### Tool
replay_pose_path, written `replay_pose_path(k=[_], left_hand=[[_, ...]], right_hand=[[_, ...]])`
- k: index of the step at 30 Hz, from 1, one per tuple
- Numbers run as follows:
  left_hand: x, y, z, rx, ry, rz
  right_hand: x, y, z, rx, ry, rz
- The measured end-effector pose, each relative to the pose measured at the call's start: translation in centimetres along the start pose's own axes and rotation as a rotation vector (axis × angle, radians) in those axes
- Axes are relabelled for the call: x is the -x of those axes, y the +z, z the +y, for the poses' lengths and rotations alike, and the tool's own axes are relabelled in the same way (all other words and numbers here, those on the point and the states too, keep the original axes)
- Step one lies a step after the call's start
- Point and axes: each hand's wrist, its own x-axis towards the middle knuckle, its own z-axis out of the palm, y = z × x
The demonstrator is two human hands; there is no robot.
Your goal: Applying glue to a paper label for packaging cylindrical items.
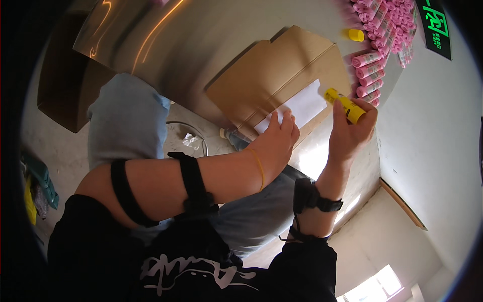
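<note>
A flattened brown cardboard box (282, 65) lies on the shiny metal table (196, 30), with a white sheet of paper (307, 105) on it. My left hand (279, 133) rests its fingertips on the paper's near-left part, fingers apart and holding nothing. In my right hand (356, 132) is a yellow glue stick (347, 106), gripped by its barrel. The uncovered end of the glue stick points up and left, over the right end of the paper. A yellow cap (356, 35) lies beyond the cardboard on the table.
Many pink rolls (370, 75) are piled along the table's far right side, against a pale wall (432, 110). An open brown carton (70, 85) stands on the floor at left. A green-lit sign (436, 25) is at the upper right.
</note>
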Motion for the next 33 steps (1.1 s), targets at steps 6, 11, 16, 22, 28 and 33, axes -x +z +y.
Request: replay_pose_path(k=[6,11,16,22,28,33], left_hand=[[-0.3,0.1,0.2,-0.045,0.025,-0.059],[-0.2,0.4,0.2,-0.009,0.011,-0.026],[0.0,0.6,0.2,-0.027,-0.004,0.032],[0.1,0.0,0.0,-0.049,0.021,-0.017],[0.4,0.0,-0.1,-0.075,0.029,-0.013],[-0.2,0.3,0.2,-0.036,0.018,-0.001]], right_hand=[[2.2,0.6,-1.3,-0.094,0.059,-0.295],[0.7,1.7,-1.2,0.043,-0.094,-0.213],[-2.0,2.0,0.6,0.125,-0.081,-0.136],[-2.9,1.7,0.7,0.169,-0.044,-0.066],[-1.2,0.6,-0.3,0.076,0.017,-0.041],[-1.5,1.9,0.6,0.086,-0.03,-0.105]])
